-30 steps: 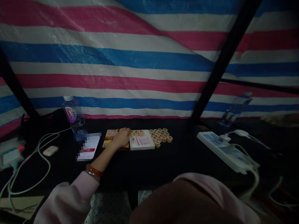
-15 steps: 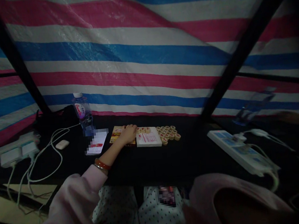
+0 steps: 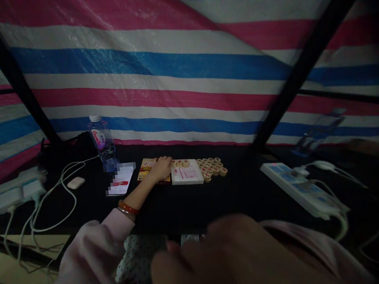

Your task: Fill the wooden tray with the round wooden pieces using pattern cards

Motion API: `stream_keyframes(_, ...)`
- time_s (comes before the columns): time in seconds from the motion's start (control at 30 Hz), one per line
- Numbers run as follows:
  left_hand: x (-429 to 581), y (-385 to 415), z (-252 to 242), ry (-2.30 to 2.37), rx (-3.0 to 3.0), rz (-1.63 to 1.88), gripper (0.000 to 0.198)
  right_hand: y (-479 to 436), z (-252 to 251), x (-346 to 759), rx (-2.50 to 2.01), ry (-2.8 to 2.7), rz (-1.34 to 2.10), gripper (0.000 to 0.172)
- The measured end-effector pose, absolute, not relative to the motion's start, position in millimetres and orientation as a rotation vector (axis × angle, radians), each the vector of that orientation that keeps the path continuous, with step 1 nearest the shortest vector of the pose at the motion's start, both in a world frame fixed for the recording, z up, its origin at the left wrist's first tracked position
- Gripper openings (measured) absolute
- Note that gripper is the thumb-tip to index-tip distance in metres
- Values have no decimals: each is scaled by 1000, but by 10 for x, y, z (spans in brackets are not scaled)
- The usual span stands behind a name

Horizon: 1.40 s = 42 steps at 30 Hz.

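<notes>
1. On the table (image 3: 182, 209), the step in hand seems to be handling the round pieces (image 3: 180, 163).
2. The person's right hand (image 3: 214, 255), blurred near the camera, looks curled; whether it grasps anything cannot be told.
3. The left hand (image 3: 161, 168) lies over a yellow-and-brown box (image 3: 145, 167), its fingers bent toward the pieces, grip unclear; moving one would call for a light rim pinch.
4. The flat white box (image 3: 188, 178) bears red lines.
5. The pieces, pale and red- or dark-marked, sit atop its far edge and just right of it.
</notes>
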<state>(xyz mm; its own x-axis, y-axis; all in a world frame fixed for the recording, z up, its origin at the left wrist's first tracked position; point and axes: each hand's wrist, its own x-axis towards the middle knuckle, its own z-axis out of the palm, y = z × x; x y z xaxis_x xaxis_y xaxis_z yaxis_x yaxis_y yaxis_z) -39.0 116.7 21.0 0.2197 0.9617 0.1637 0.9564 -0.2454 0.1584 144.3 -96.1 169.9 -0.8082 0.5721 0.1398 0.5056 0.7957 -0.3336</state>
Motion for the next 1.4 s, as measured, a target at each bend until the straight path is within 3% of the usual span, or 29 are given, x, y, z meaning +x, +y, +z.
stream_keyframes(0.13, -385, 1148, 214, 1910, 2444, 360, 32, -222, 1680, 1297, -978, -2792, 121, 14)
stream_keyframes(0.27, -369, 1143, 216, 1918, 2436, 382, 31, 668, 1225, 1389, -1364, -2613, -19, 16)
stream_keyframes(0.43, -369, 1164, 208, 1925, 2424, 382, 34, 1219, 681, 1560, -1468, -2595, -85, 23)
stream_keyframes(1.0, -389, 1191, 172, 1921, 2436, 397, 35, 1309, 378, 1423, -1435, -2472, -79, 13)
stream_keyframes(1.4, -391, 1203, 161, 1908, 2432, 410, 33, 1194, 739, 1961, -1302, -2213, -6, 16)
